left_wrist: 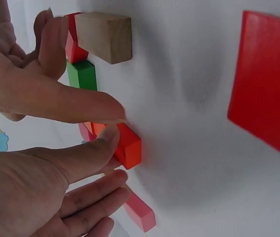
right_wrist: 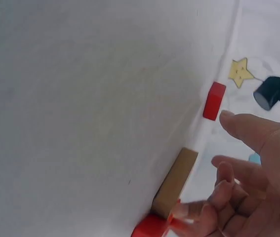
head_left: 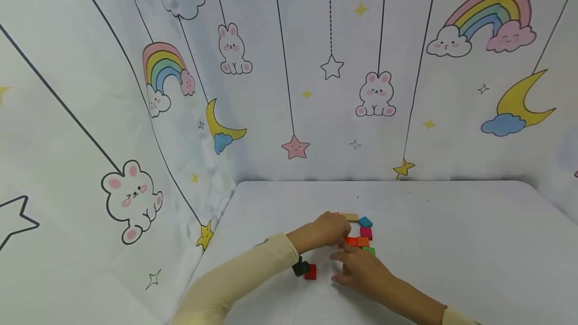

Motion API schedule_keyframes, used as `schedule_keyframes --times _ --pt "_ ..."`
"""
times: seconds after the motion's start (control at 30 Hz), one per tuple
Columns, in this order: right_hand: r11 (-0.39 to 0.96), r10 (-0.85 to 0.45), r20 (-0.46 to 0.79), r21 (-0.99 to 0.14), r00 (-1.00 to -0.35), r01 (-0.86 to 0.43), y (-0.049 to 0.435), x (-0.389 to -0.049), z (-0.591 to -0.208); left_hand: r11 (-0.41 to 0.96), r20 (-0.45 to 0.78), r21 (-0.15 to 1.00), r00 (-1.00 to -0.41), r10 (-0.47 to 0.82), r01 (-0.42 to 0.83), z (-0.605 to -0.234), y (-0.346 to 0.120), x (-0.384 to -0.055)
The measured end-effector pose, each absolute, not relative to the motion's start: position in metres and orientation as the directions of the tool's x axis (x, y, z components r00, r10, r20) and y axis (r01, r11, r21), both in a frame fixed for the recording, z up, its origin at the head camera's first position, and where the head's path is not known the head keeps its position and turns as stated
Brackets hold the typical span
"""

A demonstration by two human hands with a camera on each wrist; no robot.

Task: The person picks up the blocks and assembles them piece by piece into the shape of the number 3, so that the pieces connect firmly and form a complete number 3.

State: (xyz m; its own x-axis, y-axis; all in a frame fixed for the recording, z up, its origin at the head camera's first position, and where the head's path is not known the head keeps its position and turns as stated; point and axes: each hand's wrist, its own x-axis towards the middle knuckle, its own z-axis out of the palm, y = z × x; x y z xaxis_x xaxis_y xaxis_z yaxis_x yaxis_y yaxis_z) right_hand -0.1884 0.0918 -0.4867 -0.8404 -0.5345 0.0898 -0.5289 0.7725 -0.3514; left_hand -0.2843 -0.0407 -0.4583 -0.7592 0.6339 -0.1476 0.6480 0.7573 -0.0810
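Note:
My left hand (head_left: 326, 229) reaches over the left end of a row of small coloured blocks on the white table. In the left wrist view its thumb and index finger pinch an orange block (left_wrist: 130, 150) low in the row. My right hand (head_left: 363, 271) is just nearer to me, fingers spread and loosely bent. Its index fingertip comes right up to the left thumb and the orange block in the left wrist view. Around the hands lie a wooden block (left_wrist: 102, 37), a green block (left_wrist: 82, 75) and a pink block (left_wrist: 140, 211).
A blue block (head_left: 365, 222) and a crimson block (head_left: 366, 233) curve round the right of the arrangement, with a tan block (head_left: 349, 218) at its far side. A separate red block (head_left: 310, 272) lies nearer, beside the dark wrist camera (head_left: 300, 267). Printed cloth (head_left: 271, 89) hangs behind.

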Motion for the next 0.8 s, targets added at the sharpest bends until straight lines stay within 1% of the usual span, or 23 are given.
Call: schedule_keyframes --times 0.3,0.43,0.53,0.8 --pt "0.762 -0.562 0.060 -0.351 -0.825 -0.544 0.068 -0.190 -0.486 0.740 -0.235 -0.097 -0.738 0.633 0.666 -0.450 -0.034 -0.289" --pt "0.778 -0.554 0.061 -0.317 -0.830 -0.543 0.057 -0.193 -0.484 0.732 -0.244 -0.102 -0.730 0.638 0.674 -0.445 -0.034 -0.288" --pt "0.772 -0.566 0.067 -0.306 -0.822 -0.557 0.051 -0.195 -0.486 0.732 -0.246 -0.096 -0.729 0.639 0.674 -0.445 -0.034 -0.289" --pt "0.755 -0.582 0.068 -0.324 -0.810 -0.570 0.043 -0.198 -0.492 0.742 -0.268 -0.094 -0.734 0.624 0.664 -0.452 -0.033 -0.290"
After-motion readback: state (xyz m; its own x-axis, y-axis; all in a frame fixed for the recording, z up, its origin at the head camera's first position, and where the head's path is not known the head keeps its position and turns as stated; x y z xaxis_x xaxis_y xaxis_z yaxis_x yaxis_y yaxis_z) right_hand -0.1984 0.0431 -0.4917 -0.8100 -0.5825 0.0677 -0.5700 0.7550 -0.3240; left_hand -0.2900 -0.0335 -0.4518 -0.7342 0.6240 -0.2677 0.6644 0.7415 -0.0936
